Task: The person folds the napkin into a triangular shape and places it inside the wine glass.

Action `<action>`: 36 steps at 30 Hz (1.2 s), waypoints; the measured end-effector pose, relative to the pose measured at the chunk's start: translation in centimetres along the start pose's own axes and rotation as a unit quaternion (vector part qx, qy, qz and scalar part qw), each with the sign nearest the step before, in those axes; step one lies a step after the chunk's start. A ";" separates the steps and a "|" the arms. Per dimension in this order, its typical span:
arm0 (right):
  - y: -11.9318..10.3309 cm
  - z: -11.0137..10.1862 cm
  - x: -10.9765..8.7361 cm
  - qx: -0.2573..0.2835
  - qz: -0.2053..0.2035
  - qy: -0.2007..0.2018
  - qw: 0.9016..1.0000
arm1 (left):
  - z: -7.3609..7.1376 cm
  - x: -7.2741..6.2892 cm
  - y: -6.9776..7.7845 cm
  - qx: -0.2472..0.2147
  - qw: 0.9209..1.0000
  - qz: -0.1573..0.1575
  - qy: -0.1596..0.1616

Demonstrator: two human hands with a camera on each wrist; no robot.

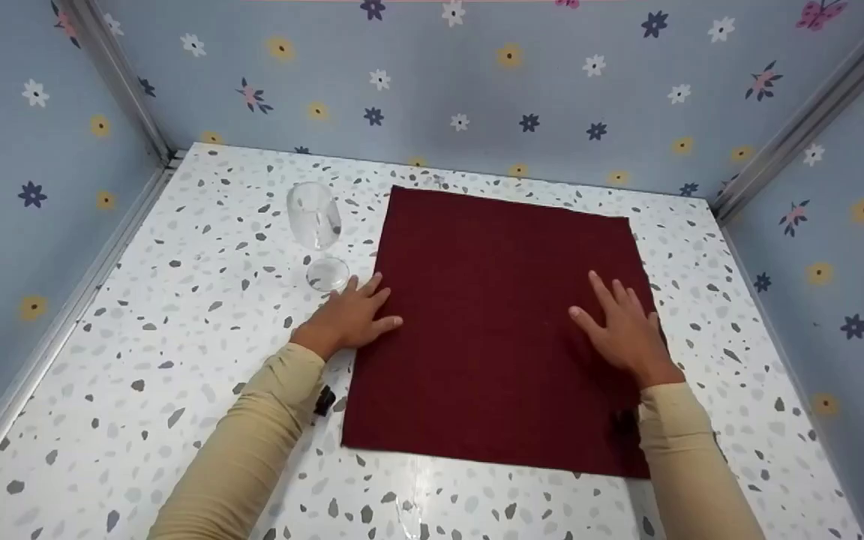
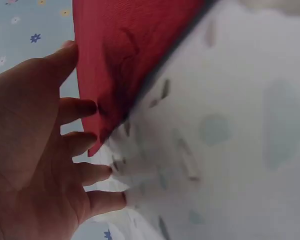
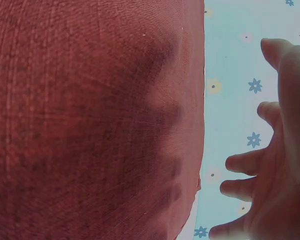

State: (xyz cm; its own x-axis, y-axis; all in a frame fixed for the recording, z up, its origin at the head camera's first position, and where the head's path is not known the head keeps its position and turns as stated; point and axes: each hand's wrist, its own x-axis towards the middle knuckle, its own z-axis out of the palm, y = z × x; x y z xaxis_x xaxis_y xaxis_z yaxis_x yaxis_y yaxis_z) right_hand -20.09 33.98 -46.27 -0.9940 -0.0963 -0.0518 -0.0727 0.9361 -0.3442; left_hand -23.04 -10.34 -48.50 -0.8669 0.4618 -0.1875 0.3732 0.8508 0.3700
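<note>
Both hands flat on the dark red cloth [image 1: 499,322], fingers spread, gripping nothing.
My left hand [image 1: 353,316] presses its left edge beside the wine glass [image 1: 316,232]; my right hand [image 1: 623,330] presses near its right edge; even pressure should keep it smooth on the tabletop [image 1: 177,390].

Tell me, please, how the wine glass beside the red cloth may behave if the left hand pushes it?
The wine glass stands tall on a narrow foot, so it would probably tip rather than slide. It looks thin and clear, likely fragile. The left hand lies close to its foot.
</note>
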 end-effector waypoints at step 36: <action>2.3 0.9 -0.8 -0.044 0.015 -0.004 0.999 | -1.5 1.5 0.3 0.023 0.998 -0.053 0.002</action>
State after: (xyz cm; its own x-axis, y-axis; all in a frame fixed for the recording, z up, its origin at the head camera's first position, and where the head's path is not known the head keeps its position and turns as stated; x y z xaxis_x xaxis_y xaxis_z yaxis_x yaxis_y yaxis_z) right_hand -19.42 35.86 -47.85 -0.9951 -0.0709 -0.0686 -0.0509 0.9648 -0.2581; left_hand -24.69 -9.81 -47.33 -0.9040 0.3670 -0.2192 0.2935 0.9057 0.3060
